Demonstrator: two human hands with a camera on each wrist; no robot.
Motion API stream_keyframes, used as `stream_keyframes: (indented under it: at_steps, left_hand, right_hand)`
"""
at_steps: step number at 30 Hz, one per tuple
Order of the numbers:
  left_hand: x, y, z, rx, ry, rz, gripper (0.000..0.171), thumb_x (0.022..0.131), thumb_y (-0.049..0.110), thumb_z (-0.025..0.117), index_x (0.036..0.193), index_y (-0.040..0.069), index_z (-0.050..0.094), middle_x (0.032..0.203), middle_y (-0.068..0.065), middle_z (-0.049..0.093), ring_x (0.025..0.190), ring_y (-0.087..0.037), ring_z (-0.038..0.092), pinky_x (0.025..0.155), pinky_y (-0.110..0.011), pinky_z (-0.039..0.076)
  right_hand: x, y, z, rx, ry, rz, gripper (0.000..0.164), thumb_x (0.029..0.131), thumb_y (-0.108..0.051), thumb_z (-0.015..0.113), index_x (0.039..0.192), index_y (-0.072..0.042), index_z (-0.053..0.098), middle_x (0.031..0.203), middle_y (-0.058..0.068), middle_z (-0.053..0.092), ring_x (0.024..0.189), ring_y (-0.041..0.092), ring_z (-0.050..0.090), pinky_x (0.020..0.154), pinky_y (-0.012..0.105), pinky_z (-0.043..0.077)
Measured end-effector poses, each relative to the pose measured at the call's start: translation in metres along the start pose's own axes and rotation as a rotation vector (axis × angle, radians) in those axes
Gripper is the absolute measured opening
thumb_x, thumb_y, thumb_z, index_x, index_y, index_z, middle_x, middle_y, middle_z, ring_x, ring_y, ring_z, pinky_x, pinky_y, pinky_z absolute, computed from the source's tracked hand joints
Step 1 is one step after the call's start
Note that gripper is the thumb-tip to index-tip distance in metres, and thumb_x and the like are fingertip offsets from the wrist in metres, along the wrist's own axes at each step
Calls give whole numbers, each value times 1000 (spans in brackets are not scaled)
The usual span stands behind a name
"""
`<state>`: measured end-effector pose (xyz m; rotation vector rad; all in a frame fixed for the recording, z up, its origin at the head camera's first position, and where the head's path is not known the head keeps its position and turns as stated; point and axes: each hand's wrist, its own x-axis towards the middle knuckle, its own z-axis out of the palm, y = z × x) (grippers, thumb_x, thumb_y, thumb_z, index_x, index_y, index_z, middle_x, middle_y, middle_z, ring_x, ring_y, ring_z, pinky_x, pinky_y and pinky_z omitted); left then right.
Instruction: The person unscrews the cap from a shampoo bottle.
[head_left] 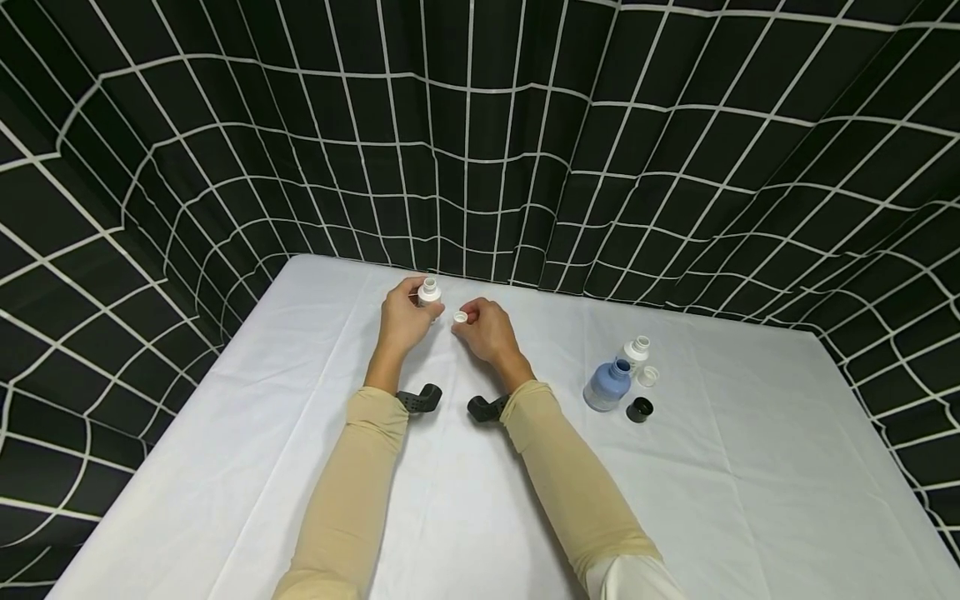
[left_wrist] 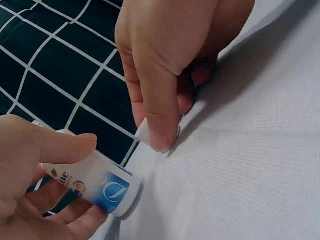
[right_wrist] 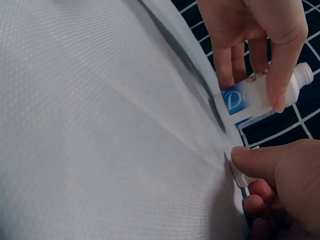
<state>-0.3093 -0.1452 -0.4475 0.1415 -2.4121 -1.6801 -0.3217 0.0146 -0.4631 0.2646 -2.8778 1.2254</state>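
A small white bottle (head_left: pixel 429 293) with a blue patch on its label stands uncapped at the back of the table. My left hand (head_left: pixel 405 318) grips it round the body, thumb on the near side; the bare threaded neck (right_wrist: pixel 303 74) shows in the right wrist view. Just to the right, my right hand (head_left: pixel 487 332) pinches a white screw cap (head_left: pixel 460 317) between thumb and fingers, low over the cloth. In the left wrist view the thumb covers much of that cap (left_wrist: pixel 144 132). Bottle and cap are a short gap apart.
To the right stand a blue bottle (head_left: pixel 607 386) and another white bottle (head_left: pixel 635 353), both uncapped. A white cap (head_left: pixel 648 377) and a black cap (head_left: pixel 640 409) lie beside them. A black curtain (head_left: pixel 465 117) with white grid lines hangs behind the white-clothed table (head_left: pixel 450 500).
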Motion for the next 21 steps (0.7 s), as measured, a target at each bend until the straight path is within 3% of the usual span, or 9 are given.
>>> stream_keyframes:
  at_steps: [5,13,21]
  left_hand:
    - [0,-2,0,-3,-46,-45,54,87,7,76,137,1,57,132,-20,66,117,-32,65,96,-40,54]
    - [-1,-4,-1,-16,-86,-90,57,89,8,74,142,2,53,139,-19,61,126,-32,61,106,-44,51]
    - [-3,-5,-6,6,-80,-76,67,86,12,78,146,8,48,143,-17,57,127,-33,57,106,-45,51]
  right_hand:
    - [-1,1,2,-43,-12,-6,29,90,-17,72,115,-2,68,100,8,64,91,21,57,84,34,49]
    - [-4,3,5,-77,-19,-16,30,90,-16,71,116,-1,68,103,11,66,93,23,58,87,36,50]
    - [-9,-5,0,-90,-112,-9,47,90,-17,75,131,1,61,112,12,65,103,25,58,97,38,51]
